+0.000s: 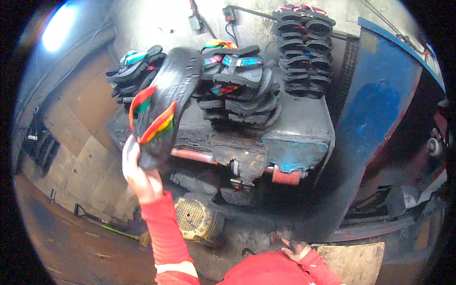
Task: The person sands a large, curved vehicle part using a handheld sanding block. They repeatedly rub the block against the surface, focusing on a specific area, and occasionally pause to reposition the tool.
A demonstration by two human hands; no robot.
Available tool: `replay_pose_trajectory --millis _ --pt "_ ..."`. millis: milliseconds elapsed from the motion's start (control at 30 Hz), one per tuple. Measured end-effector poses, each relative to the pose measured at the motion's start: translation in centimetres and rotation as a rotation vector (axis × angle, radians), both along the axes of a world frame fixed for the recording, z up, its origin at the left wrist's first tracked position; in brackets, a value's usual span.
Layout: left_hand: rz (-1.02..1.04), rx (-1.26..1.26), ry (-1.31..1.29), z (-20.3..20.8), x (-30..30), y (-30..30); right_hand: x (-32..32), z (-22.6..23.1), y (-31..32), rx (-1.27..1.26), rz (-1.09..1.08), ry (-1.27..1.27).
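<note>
My left hand (137, 168) is closed round one end of a black-soled sandal (178, 78). It is raised in front of the bench, its sole tilted up and away from me. The sandal's fabric straps are striped red, yellow and green. Behind it stands a pile of black sandals (249, 104) with blue and pink patterned straps. A smaller pile of sandals (137, 71) with turquoise straps is to its left. Low down by my body, my right hand (298, 250) has its fingers loosely stretched and shows nothing held.
A tall stack of black sandals (306, 57) stands at the back right of the grey bench (311, 116). Along its front are rollers, one a red roller (286, 175). Below sits a yellowish perforated round motor cover (194, 216). A blue metal panel (375, 95) rises on the right.
</note>
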State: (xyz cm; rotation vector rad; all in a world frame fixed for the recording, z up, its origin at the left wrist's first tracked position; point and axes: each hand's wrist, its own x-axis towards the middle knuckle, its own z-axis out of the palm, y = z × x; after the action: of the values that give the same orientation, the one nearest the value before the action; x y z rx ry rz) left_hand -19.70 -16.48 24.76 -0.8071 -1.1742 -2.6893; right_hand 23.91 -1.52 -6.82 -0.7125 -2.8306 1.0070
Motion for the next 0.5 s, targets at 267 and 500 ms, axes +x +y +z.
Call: replay_pose_trajectory --millis 267,500 --pt "-0.138 -0.145 0.132 11.7 -11.6 9.6 5.6 -5.2 1.3 -0.099 -0.244 -0.245" --pt "0.016 -0.621 0.207 13.1 -15.7 18.0 6.9 -14.3 3.6 -0.041 -0.341 -0.366"
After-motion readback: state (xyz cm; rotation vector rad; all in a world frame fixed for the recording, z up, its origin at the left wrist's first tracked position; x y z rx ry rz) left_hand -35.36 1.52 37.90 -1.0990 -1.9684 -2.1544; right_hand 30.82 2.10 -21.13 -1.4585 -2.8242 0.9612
